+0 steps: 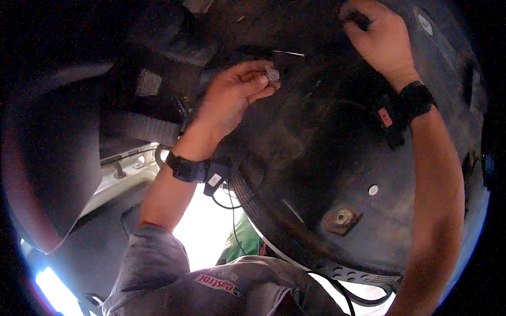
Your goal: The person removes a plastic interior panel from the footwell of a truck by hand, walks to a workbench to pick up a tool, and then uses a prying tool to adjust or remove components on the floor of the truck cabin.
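Note:
Between the thumb and fingers of my left hand [226, 97] is a small round, pale translucent piece, like a plastic clip or cap [273, 76]. Just beyond it, a thin shiny metal rod [290, 53] shows against the dark panel [316, 121]. My right hand [382, 42] is farther off at the upper right, close to the panel. Its fingers curl toward the thumb around a dark gap, and what they hold, if anything, is hidden. Both wrists carry black straps with small boxes.
A rusty plate with a central hole [341, 216] and a white round button [373, 190] sit on the panel nearer me. A pale oval piece [425, 24] is at the upper right. A large dark curved part [58, 158] stands at the left. Black cable [232, 206] hangs by my left wrist.

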A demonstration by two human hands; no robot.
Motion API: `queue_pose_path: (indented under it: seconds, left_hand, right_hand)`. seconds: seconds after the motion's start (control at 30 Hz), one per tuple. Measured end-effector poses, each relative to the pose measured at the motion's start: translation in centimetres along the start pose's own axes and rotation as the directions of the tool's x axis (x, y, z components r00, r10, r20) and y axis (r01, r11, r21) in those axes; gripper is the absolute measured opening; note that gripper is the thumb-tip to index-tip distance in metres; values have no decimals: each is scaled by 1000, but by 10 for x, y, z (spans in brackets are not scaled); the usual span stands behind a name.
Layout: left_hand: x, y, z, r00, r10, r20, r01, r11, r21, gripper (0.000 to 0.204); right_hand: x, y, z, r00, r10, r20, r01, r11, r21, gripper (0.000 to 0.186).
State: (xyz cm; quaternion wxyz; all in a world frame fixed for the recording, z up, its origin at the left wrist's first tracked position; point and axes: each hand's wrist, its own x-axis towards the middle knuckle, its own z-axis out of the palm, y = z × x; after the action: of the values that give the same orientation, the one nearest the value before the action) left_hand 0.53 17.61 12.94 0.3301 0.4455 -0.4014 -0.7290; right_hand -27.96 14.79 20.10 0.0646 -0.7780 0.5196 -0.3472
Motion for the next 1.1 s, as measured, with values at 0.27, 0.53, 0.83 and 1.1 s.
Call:
queue_pose_path:
  seconds: [0.27, 0.53, 0.83, 1.1]
  left_hand:
    - [-72, -28, -33, 996, 16, -83, -25, 995, -101, 33]
    - [-163, -39, -61, 958, 84, -273, -49, 990, 131, 23]
    - [-311, -118, -159, 787, -162, -595, 415, 853, 317, 15]
    - [-344, -142, -155, 722, -153, -674, 563, 697, 444, 39]
  right_hand:
    - [-14, -37, 18, 995, 97, -28, -101, 959, -264, 13]
    - [-26, 39, 31, 998, 47, 38, -35, 960, -279, 22]
    - [-27, 51, 31, 989, 117, 86, -72, 908, -413, 36]
    - [-39, 16, 19, 983, 183, 23, -154, 883, -443, 40]
